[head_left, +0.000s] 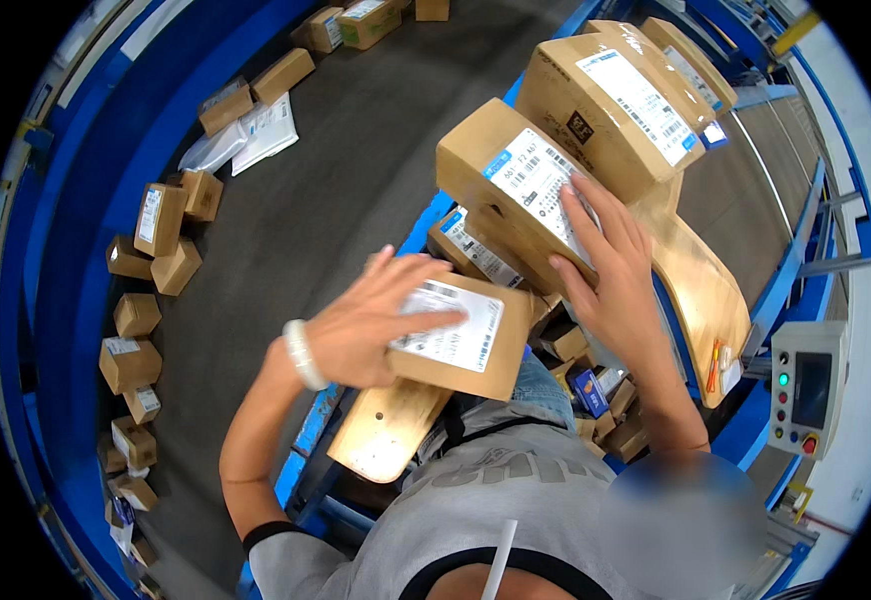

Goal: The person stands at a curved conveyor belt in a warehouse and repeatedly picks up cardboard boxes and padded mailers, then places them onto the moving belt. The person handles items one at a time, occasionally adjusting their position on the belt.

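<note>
- Just in front of your gray shirt (516,490), your left hand (371,320), a pale bracelet (303,355) at its wrist, lay over a small cardboard carton (491,345), thumb across the white label; whether it was clamped on the box, you could not tell from this angle.
- Beneath that carton, a light wooden board (381,430) jutted out to the left.
- Ahead and to the right, your right hand (611,260) rested on the labeled face of a larger carton (516,190), its thumb and fingers apart.
- Below your hands, loose boxes (566,345) lay in a heap, a small blue package (590,392) among them.
- Beyond the larger carton stood a bulkier, taped carton (596,110).
- To the right, a control panel (809,390) showed a lit green button.
- Across the dark conveyor belt (286,250), more cartons (131,365) lined the blue side wall (61,330), near a white mailer (268,130).
</note>
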The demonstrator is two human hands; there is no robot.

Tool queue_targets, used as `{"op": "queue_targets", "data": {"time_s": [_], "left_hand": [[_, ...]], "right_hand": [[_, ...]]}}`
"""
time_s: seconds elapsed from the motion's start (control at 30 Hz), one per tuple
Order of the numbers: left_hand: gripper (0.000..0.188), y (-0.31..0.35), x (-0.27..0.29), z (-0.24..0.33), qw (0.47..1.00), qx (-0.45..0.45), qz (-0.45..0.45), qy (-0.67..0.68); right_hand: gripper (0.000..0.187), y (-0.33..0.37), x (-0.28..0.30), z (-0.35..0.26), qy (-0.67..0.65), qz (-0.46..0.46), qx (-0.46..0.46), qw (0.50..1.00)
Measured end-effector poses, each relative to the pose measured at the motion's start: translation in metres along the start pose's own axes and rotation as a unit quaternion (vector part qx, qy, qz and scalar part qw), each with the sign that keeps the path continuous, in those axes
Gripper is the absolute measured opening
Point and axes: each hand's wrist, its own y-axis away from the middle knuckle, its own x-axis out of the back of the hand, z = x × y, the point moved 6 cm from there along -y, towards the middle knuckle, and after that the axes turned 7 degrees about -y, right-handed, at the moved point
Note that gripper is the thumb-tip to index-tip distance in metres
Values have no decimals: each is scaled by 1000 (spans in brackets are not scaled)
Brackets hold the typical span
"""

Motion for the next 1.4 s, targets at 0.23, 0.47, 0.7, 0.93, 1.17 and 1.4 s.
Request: {"op": "queue_targets", "data": {"time_s": [0.23, 0.47, 0.7, 0.93, 1.17, 1.4], "left_hand": [[83, -7, -65, -54, 999, 53, -1, 9], [71, -29, -84, -68, 934, 166, 308, -64], [75, -50, -117, -110, 865, 223, 446, 57], [80, -60, -143, -143, 826, 157, 465, 278], [50, -6, -221, -321, 539, 278, 525, 597], [50, 121, -291, -533, 304, 408, 554, 659]], "right_hand": [[70, -26, -16, 38, -14, 4, -35, 999], [66, -45, -33, 60, -36, 9, -35, 999], [45, -63, -27, 40, -168, 113, 20, 979], [35, -100, -162, -34, -400, -247, 49, 881], [33, -196, -328, -89, -613, -497, -91, 608], [88, -354, -553, 43, -147, -400, -24, 904]]}}
